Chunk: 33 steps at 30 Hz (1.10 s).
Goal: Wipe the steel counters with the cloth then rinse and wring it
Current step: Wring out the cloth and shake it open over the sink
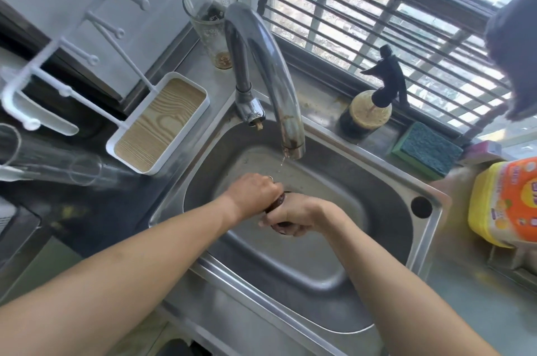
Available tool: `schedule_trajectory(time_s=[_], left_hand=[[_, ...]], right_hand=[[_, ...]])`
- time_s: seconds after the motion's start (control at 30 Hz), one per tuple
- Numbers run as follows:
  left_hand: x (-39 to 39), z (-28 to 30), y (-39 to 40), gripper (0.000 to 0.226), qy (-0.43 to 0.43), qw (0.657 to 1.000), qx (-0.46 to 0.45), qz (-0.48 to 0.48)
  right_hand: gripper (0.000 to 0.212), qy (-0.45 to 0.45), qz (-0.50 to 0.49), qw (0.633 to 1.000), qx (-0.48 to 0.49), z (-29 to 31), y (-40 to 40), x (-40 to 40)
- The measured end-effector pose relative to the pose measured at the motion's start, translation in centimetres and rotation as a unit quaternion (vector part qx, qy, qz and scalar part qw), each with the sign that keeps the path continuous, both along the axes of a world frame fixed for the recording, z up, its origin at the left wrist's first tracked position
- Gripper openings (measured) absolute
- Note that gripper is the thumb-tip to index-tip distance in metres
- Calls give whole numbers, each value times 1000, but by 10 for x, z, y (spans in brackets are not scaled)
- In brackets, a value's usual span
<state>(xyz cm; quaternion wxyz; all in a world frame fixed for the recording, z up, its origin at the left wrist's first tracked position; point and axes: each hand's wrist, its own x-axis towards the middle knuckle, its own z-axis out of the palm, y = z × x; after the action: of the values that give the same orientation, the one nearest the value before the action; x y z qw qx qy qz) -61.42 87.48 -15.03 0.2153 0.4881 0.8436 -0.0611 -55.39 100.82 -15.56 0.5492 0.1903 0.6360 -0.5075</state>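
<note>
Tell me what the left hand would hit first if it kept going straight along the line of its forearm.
Probably the faucet spout hanging over the sink. The left hand, gripping the cloth with the right hand, points up-right toward it; depth is unclear, so it might pass beneath.

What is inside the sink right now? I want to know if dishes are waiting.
No dishes show in the sink. Over it the left hand and right hand grip a dark twisted cloth; the faucet dribbles. The hands hide the drain area.
</note>
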Motion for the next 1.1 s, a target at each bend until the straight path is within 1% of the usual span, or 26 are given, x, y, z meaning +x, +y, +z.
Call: schedule_trajectory(time_s=[0.03, 0.1, 0.17, 0.23, 0.33, 0.4, 0.47, 0.5, 0.53, 0.63, 0.73, 0.77, 0.8, 0.83, 0.87, 0.9, 0.93, 0.97, 1.0, 1.03, 1.07, 1.1], left_hand=[[-1, 2, 2, 23, -5, 1000, -26, 5], [-1, 4, 6, 24, -20, 998, -52, 23], [1, 5, 9, 22, -34, 996, -63, 52], [7, 2, 14, 23, -51, 992, -75, 94], [17, -3, 17, 23, -115, 975, -95, 167], [18, -4, 18, 23, -168, 964, -96, 180], [15, 0, 19, 15, -232, 951, -107, 173], [13, 1, 18, 7, -270, 938, -120, 179], [12, 2, 17, 4, -310, 920, -136, 197], [12, 0, 12, 12, -424, 842, -188, 276], [12, -3, 2, 16, -499, 784, -191, 316], [13, -5, 0, 16, -509, 776, -180, 327], [14, -7, -2, 16, -502, 779, -164, 338], [14, -10, -3, 15, -471, 802, -141, 341], [15, -14, -3, 17, -419, 837, -110, 334], [16, -16, -3, 18, -350, 880, -77, 312], [16, -15, -4, 14, -277, 916, -49, 284], [15, -14, -5, 8, -216, 943, -20, 253], [14, -12, -6, 8, -170, 960, 6, 224], [13, -12, -9, 11, -142, 970, 32, 194], [12, -11, -13, 12, -122, 976, 68, 164], [12, -13, -17, 10, -103, 978, 119, 134]], right_hand=[[33, 31, 25, 997, 62, -1, -4, -2], [23, 115, 84, 974, 176, -3, -11, -5], [13, 181, 128, 945, 239, -7, -15, -4], [18, 223, 144, 925, 270, -13, -15, 1], [23, 277, 183, 890, 311, -21, -10, 11], [26, 321, 207, 863, 331, -21, -9, 16], [25, 367, 220, 840, 335, -22, -6, 21], [25, 386, 225, 829, 336, -22, -6, 23], [28, 403, 231, 819, 335, -22, -7, 25], [44, 436, 261, 796, 328, -20, -10, 34], [40, 454, 263, 783, 335, -21, -14, 40], [36, 446, 259, 784, 345, -21, -16, 39], [32, 428, 251, 792, 354, -23, -18, 37], [29, 401, 238, 809, 359, -24, -19, 33], [30, 363, 218, 834, 354, -27, -20, 30], [35, 322, 181, 868, 333, -28, -19, 26], [42, 276, 130, 907, 289, -28, -16, 22], [49, 232, 65, 946, 218, -26, -11, 20], [51, 188, -9, 974, 124, -22, -5, 19], [52, 141, -86, 986, 27, -15, 3, 19], [58, 85, -153, 983, -54, -11, 11, 21], [67, 33, -203, 972, -117, -7, 20, 24]])
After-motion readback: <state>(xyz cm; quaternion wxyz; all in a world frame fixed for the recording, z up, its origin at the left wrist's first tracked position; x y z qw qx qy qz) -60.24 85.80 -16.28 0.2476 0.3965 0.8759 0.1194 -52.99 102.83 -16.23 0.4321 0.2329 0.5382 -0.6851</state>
